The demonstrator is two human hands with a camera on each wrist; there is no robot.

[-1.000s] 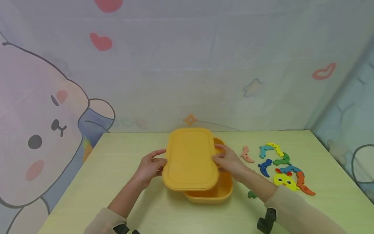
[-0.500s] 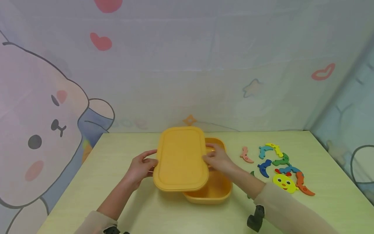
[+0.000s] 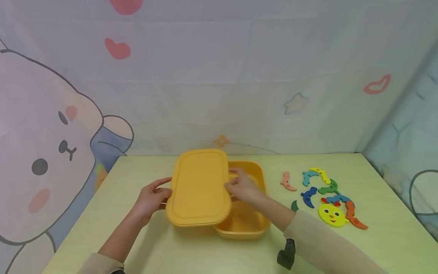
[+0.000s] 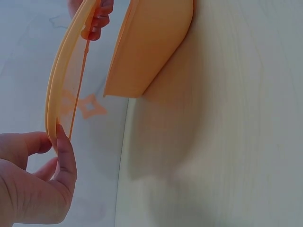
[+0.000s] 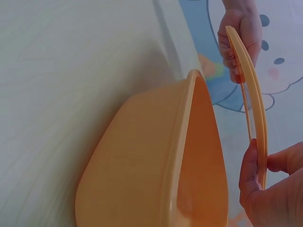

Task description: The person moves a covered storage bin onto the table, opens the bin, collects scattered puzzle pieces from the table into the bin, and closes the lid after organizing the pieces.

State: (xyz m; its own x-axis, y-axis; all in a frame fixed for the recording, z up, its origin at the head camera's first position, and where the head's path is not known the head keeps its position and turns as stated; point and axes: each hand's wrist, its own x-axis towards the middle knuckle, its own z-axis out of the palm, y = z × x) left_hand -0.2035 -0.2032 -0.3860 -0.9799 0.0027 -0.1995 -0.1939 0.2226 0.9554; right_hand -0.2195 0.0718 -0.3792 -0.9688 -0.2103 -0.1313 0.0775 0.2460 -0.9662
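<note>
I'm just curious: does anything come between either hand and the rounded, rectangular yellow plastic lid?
Nothing visible does: the left hand and right hand pinch the rounded, rectangular yellow plastic lid directly, at opposite edges.

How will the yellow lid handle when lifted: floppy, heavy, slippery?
Probably stiff: the yellow lid, held at opposite edges by the left grip and right grip, shows no clear sag in the head view. Likely light for its size: its edge looks thin. Possibly slippery: its top looks smooth.
</note>
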